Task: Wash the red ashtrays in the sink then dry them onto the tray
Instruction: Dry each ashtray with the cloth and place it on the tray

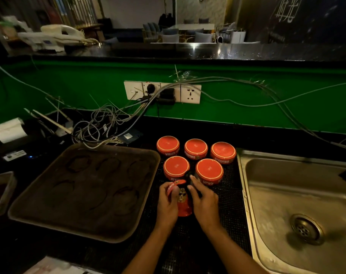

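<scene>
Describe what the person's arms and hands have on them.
Both forearms are bare, with no sleeve showing up to the frame's lower edge. The left hand and right hand wear no gloves, and no rings, watch or bracelet can be seen in this dim light.

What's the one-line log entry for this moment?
left hand: grips held ashtray | right hand: on it | five ashtrays: upside down on mat | tray: holds no ashtray | sink: holds no ashtray

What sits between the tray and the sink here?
In the head view, a black mesh mat lies there, bearing five upside-down red ashtrays; both hands hold a sixth ashtray over it.
</scene>
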